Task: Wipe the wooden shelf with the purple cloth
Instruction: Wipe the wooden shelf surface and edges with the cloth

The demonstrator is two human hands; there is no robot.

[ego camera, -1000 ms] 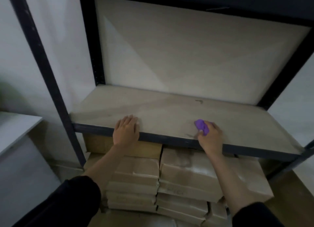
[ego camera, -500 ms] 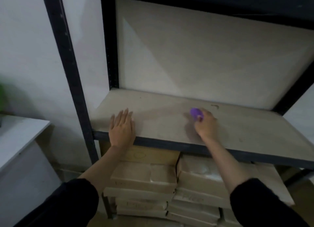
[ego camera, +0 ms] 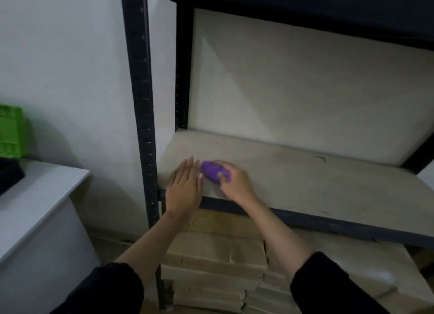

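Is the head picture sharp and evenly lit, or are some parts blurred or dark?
Head view: dim; fingertips of the left hand and the purple cloth in the right hand are motion-blurred; a diagonal shadow crosses the back wall above the wooden shelf.

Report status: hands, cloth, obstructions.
Left hand flat on wooden shelf, front left. Right hand grips purple cloth on shelf. Left hand beside cloth, may block it.

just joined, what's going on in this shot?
A person is working on the wooden shelf with bare hands. The right hand grips a bunched purple cloth against the board near its front left corner. The left hand lies flat, fingers straight, on the front edge close beside the cloth. Brown boxes are stacked under the shelf.
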